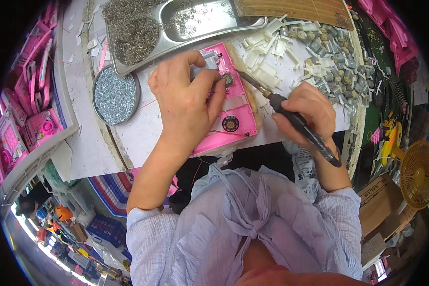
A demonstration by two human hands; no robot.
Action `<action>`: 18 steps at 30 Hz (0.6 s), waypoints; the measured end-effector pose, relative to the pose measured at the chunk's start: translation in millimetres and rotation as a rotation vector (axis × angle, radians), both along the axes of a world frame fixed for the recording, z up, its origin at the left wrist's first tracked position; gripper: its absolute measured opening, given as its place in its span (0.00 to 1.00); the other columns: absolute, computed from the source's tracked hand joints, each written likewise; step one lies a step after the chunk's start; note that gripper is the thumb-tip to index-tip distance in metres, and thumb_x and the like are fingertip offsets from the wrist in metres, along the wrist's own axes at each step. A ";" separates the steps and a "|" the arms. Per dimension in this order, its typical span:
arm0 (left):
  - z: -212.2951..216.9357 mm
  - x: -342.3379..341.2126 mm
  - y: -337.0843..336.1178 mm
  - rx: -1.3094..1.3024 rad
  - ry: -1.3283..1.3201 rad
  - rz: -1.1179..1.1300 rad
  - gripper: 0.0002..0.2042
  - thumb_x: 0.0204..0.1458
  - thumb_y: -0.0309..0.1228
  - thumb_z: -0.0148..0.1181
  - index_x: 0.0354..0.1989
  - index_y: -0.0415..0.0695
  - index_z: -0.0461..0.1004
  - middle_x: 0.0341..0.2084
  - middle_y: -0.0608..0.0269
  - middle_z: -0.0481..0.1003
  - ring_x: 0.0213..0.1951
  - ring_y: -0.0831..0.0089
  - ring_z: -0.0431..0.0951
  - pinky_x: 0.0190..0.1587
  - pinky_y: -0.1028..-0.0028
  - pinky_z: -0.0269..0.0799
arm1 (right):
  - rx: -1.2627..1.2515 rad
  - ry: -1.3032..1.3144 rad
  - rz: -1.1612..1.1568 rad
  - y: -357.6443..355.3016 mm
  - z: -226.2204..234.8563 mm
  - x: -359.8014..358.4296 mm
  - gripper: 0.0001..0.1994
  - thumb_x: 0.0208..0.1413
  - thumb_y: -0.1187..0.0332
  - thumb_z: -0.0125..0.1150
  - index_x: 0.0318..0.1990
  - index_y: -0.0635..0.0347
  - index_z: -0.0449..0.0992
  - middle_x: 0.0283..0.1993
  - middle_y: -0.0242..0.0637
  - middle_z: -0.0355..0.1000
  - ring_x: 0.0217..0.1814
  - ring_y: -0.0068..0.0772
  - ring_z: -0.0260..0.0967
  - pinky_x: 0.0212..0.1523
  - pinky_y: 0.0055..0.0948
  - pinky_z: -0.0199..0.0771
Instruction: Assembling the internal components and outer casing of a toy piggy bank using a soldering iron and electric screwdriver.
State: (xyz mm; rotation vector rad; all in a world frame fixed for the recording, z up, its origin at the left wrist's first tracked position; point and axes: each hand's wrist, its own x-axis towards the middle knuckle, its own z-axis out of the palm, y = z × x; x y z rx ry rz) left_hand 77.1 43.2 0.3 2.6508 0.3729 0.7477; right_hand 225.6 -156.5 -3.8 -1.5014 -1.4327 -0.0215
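Steadying is advised: left fingers (207,77) are pinched over pink plastic casing (238,90), metal-tipped black tool (300,123) gripped by right fingers (298,102).

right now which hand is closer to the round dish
Left. The left hand is right of the round dish, over the pink casing; the right hand is farther right, gripping a black-handled tool.
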 end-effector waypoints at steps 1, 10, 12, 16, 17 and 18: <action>0.2 0.3 -0.1 0.001 0.000 -0.001 0.06 0.41 0.30 0.70 0.29 0.47 0.80 0.40 0.64 0.73 0.41 0.63 0.70 0.48 0.60 0.57 | 0.015 0.021 -0.003 -1.6 2.0 0.8 0.19 0.42 0.75 0.78 0.42 0.62 0.75 0.25 0.36 0.72 0.22 0.34 0.68 0.22 0.28 0.64; 1.9 -0.3 -0.4 0.010 0.025 0.002 0.06 0.42 0.30 0.70 0.29 0.48 0.81 0.40 0.64 0.73 0.42 0.63 0.70 0.49 0.61 0.56 | 0.054 0.090 -0.013 -13.0 12.9 3.6 0.20 0.41 0.78 0.77 0.42 0.64 0.75 0.25 0.38 0.73 0.23 0.34 0.69 0.23 0.28 0.64; 2.4 -0.5 -0.7 0.010 0.031 0.004 0.06 0.42 0.30 0.70 0.29 0.48 0.80 0.41 0.64 0.73 0.42 0.63 0.70 0.49 0.61 0.55 | 0.060 0.085 -0.018 -12.9 14.3 3.3 0.19 0.41 0.79 0.77 0.42 0.64 0.75 0.25 0.38 0.73 0.23 0.34 0.69 0.23 0.28 0.64; 4.2 -1.1 -1.0 0.021 0.039 0.006 0.06 0.42 0.31 0.71 0.29 0.48 0.80 0.41 0.64 0.73 0.43 0.63 0.70 0.49 0.61 0.55 | 0.045 0.099 -0.009 -14.9 16.0 3.7 0.19 0.41 0.79 0.77 0.42 0.64 0.75 0.25 0.38 0.73 0.23 0.34 0.69 0.23 0.28 0.65; 4.0 -1.5 -1.0 0.022 0.039 0.007 0.07 0.42 0.31 0.71 0.30 0.48 0.80 0.41 0.64 0.73 0.43 0.63 0.70 0.50 0.61 0.55 | 0.043 0.100 -0.009 -15.0 16.1 3.9 0.19 0.41 0.79 0.77 0.42 0.64 0.75 0.25 0.38 0.73 0.23 0.34 0.69 0.23 0.28 0.65; 3.4 -2.1 -1.2 0.023 0.040 0.007 0.07 0.43 0.31 0.71 0.30 0.48 0.81 0.41 0.64 0.73 0.43 0.63 0.70 0.50 0.61 0.55 | 0.040 0.101 -0.009 -15.3 16.2 3.9 0.19 0.41 0.79 0.77 0.42 0.64 0.75 0.25 0.38 0.73 0.23 0.34 0.69 0.24 0.28 0.65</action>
